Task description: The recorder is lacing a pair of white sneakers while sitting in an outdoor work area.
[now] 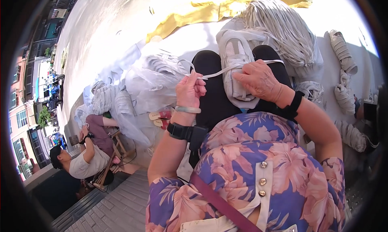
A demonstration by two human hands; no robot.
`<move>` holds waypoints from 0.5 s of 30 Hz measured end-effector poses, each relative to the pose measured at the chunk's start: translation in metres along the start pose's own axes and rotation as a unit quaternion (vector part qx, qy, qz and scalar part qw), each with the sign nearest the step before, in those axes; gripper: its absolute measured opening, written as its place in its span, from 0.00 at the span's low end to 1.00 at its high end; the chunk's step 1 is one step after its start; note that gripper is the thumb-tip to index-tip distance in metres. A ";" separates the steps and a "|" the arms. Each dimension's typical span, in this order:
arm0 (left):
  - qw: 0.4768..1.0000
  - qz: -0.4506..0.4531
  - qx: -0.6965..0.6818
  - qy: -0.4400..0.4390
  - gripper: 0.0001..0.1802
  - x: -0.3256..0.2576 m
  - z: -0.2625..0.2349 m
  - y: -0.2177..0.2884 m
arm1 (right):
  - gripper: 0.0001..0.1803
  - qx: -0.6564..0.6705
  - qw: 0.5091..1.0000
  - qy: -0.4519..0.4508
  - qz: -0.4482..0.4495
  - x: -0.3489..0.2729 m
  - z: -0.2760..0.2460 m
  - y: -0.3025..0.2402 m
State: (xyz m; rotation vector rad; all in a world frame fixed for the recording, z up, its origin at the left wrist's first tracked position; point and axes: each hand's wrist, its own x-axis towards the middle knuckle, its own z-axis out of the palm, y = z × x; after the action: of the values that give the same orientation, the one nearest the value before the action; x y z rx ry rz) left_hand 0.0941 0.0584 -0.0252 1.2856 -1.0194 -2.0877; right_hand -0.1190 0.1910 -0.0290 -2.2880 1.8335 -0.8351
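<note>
A light grey-white sneaker (pixel 236 50) rests lengthwise on my lap, between my black-clad thighs. My left hand (pixel 190 87), to the left of the shoe, is closed in a pinch on a white shoelace (pixel 215 74). That lace stretches from the fingers to the shoe's upper. Over the opening and lacing area lies my right hand (pixel 258 80), its fingers bent and closed. The fingertips are partly hidden, so what they grip cannot be made out. Another length of white lace (pixel 274 61) sticks out to the right, past the hand.
A large bundle of white laces (pixel 283 32) lies beyond my right knee. Plastic-wrapped pale shoes (pixel 155 70) are heaped at left, and several shoe stacks (pixel 343 54) at right. Yellow sacking (pixel 190 13) spreads at the back. A seated person (pixel 87 159) is at far left.
</note>
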 end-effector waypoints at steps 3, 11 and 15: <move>0.999 -0.026 0.007 -0.044 0.09 0.002 0.019 -0.010 | 0.14 -0.025 0.999 -0.014 0.020 0.006 0.005 0.000; 0.995 -0.037 -0.010 -0.089 0.08 0.020 0.042 -0.019 | 0.20 0.028 0.994 -0.033 0.105 0.014 0.011 0.007; 0.994 -0.027 0.078 -0.074 0.09 0.025 0.045 -0.015 | 0.20 0.029 0.993 -0.033 0.106 0.014 0.012 0.008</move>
State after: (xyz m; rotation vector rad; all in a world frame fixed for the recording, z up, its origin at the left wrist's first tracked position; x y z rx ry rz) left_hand 0.0429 0.0647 -0.0379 1.2579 -1.2463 -2.2083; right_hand -0.1186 0.1727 -0.0377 -2.0170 1.9506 -0.7607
